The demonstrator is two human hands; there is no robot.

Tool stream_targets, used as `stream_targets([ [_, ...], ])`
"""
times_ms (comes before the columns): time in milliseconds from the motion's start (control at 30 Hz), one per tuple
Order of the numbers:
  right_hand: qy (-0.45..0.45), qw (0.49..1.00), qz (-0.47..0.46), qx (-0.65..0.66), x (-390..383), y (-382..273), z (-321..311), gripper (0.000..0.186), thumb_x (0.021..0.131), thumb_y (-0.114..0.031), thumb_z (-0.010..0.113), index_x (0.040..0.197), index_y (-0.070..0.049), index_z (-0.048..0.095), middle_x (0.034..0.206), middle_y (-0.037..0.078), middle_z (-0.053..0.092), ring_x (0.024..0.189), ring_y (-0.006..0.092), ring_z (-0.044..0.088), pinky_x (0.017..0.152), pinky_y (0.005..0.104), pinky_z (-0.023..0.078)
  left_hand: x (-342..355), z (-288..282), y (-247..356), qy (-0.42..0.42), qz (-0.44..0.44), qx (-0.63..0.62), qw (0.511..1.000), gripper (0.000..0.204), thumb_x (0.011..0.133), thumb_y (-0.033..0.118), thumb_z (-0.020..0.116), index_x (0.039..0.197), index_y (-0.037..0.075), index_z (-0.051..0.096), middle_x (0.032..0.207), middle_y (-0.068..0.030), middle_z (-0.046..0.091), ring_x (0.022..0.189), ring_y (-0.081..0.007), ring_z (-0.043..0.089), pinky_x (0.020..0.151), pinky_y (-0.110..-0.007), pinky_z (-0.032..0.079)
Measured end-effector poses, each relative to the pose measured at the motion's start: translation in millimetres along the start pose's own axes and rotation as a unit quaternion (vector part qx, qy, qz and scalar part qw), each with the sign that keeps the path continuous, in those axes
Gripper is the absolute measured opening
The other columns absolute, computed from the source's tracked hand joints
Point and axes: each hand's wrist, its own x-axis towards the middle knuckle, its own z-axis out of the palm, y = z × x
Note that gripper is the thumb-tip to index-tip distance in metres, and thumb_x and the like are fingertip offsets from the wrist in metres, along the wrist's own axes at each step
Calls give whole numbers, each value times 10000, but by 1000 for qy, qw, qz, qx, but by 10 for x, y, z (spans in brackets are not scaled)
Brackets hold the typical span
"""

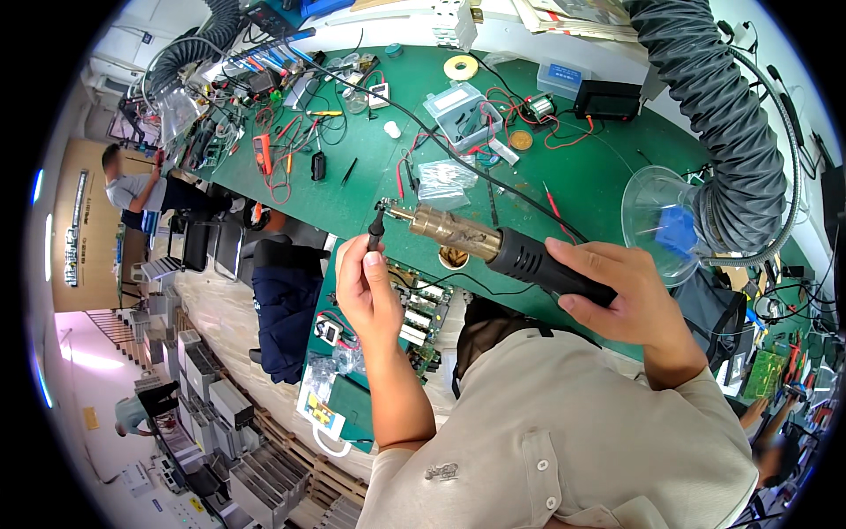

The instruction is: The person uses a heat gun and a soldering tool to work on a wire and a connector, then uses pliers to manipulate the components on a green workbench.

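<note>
My right hand (612, 295) grips the black handle of a hot air gun (449, 231), whose metal nozzle points left. My left hand (368, 286) is closed on a slim black tool (375, 227), held upright, with a small metal piece (385, 205) at its tip, close to the nozzle's end; its exact form is too small to tell. Below the nozzle stands a small round container (453, 258). Beside my left hand lie circuit boards (421, 326) on the lower green surface.
The green bench (291, 205) carries cables, multimeters (262, 154), plastic bags (445, 185) and a bin (463, 119). A ribbed extraction duct with a clear hood (648, 225) is at right. Other people stand at left (132, 185) and lower left (132, 414); another person's arm (758, 414) is at far right.
</note>
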Motion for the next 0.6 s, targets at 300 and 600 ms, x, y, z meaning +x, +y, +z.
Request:
stream_targets([
  [300, -3, 1000, 1, -11, 10, -18, -11, 655, 726, 8, 726, 1350, -99, 559, 843, 124, 656, 614, 273, 611, 546, 334, 494, -4, 0, 26, 16, -7, -26, 1000, 216, 979, 95, 536, 1126, -50, 600, 1031, -88, 576, 806, -100, 530, 701, -225, 442],
  [600, -3, 1000, -8, -21, 18, -22, -9, 663, 721, 3, 730, 1352, -102, 557, 843, 123, 655, 624, 286, 613, 549, 342, 494, -1, 0, 21, 18, 0, -31, 999, 195, 971, 75, 544, 1114, -46, 599, 1040, -81, 569, 807, -96, 524, 701, -222, 446],
])
